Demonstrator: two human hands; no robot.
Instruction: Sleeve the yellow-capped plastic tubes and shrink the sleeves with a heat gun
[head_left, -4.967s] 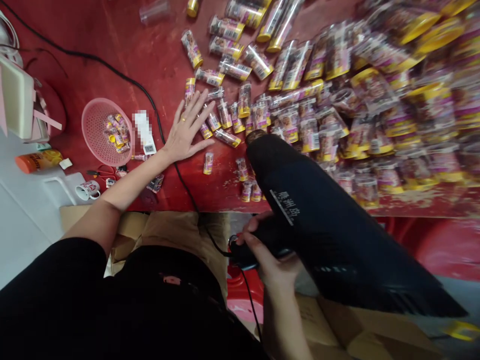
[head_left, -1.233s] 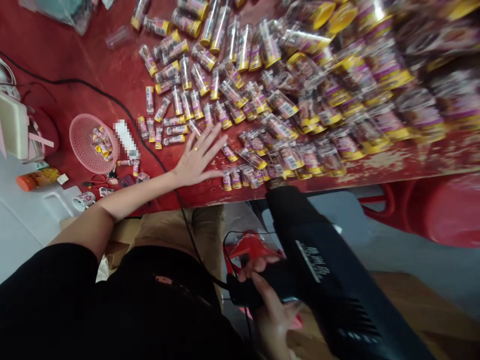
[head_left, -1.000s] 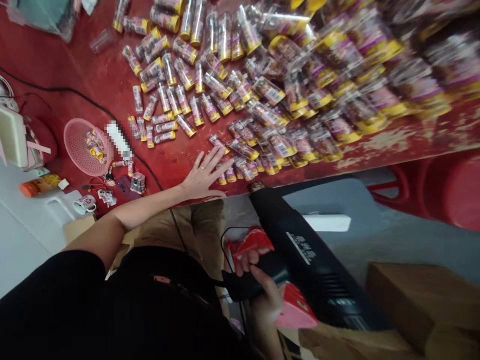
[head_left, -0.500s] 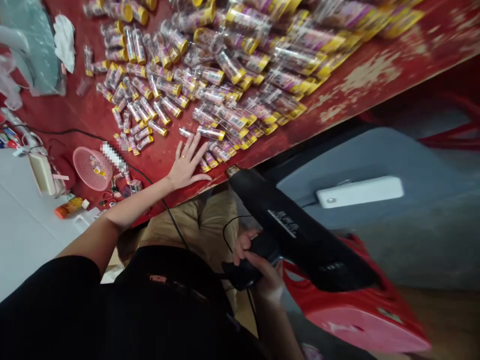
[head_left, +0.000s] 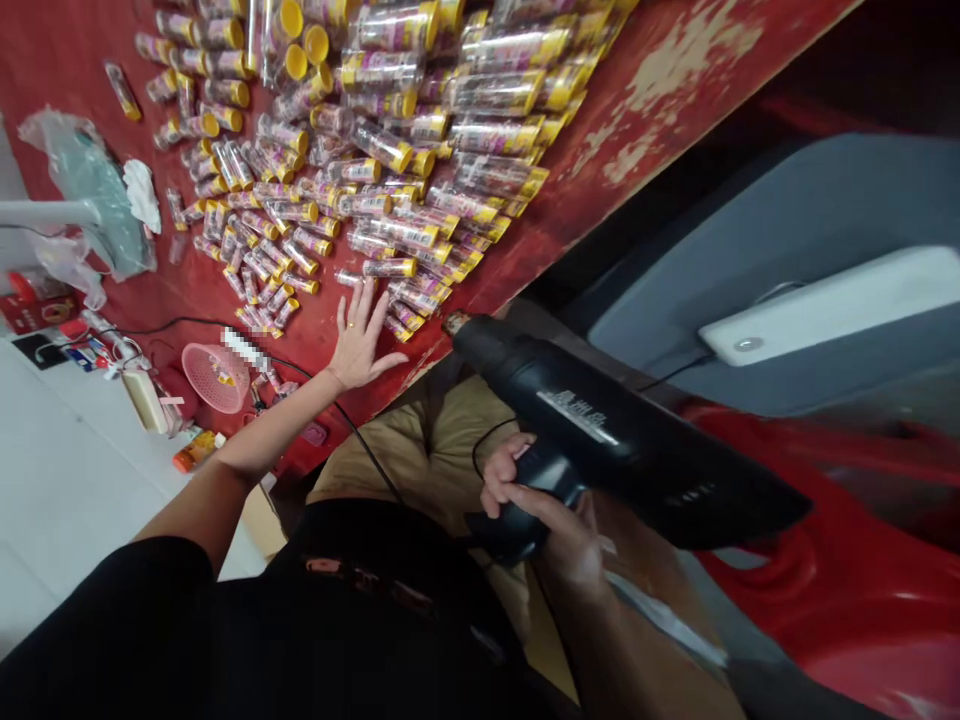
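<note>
Left hand [head_left: 361, 348] lies open and palm down at the worktop's near edge, fingers spread, its fingertips just beside the lowest tubes. Right hand [head_left: 538, 505] is well apart from it, fingers wrapped round the grip of a black heat gun [head_left: 607, 430], held clear of the surface. The gun's nozzle [head_left: 457, 323] points up and left, near the worktop edge and close to the lower end of the spread of tubes, though no tube sits directly in front of it. A black cord [head_left: 365, 425] runs from near the grip across the person's lap area and along the worktop toward the left of the frame.

Clear plastic tubes [head_left: 375, 205] with yellow caps and printed purple labels cover the upper middle of the frame. Those nearest the left hand lie singly in a loose, roughly parallel spread; higher up they crowd into a dense mass, some overlapping. A pink mesh basket [head_left: 211, 378] at left holds a small batch of similar small tubes. Whether any tubes differ in finish from the others cannot be told at this resolution. The red worktop [head_left: 637, 130] shows worn, flaking paint at upper right. A crumpled plastic bag [head_left: 90, 180] lies at upper left.
</note>
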